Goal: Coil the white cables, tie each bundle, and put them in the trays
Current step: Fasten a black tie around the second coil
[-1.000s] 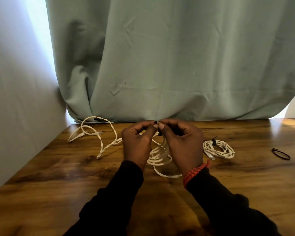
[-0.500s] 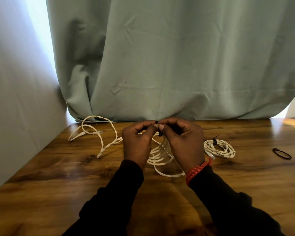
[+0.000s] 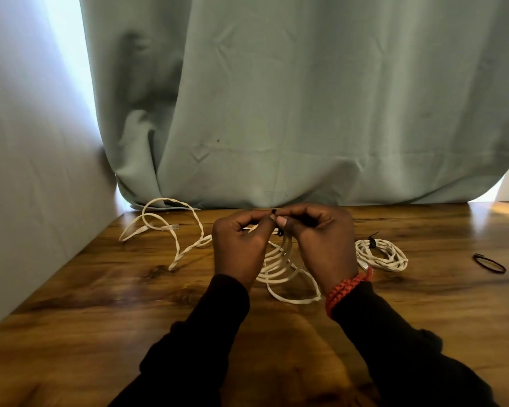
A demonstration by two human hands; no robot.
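Surface: glossy brown wooden tabletop [image 3: 106, 312] with dark grain streaks and knots; glare at the far right corner.
Room: pale wall [image 3: 27, 171] along the table's left edge; creased grey-green fabric curtain [image 3: 306, 98] hanging down to the far edge, bright light at its left side and at its lower right end.
Left hand [image 3: 238, 245]: raised over the middle of the tabletop, fingers curled in, thumb and forefinger pinched on a small black tie [image 3: 279, 231] at the top of the half-coiled white cable [image 3: 279, 268].
Right hand [image 3: 321, 242]: fingertips meeting those of the left, pinched on the same black tie; whether the tie is knotted, cannot tell.
Wrist: braided red cord bracelet [image 3: 346, 289] at the right cuff.
Sleeves: black, soft fabric, reaching in from the near edge.
Half-coiled cable: round smooth loops hanging from the fingers onto the middle of the tabletop, lowest loop lying flat toward the near side.
Loose end: twisted white cable tail [image 3: 188, 230] winding toward the far left corner, clear plastic plugs [image 3: 171, 227] there.
Finished bundle: small tied coil of white cable [image 3: 382, 255], bound with a black tie at its far side, lying right of the right hand, just beside it.
Spare band: thin black elastic loop [image 3: 489, 263], flat near the right edge, well apart from the bundle.
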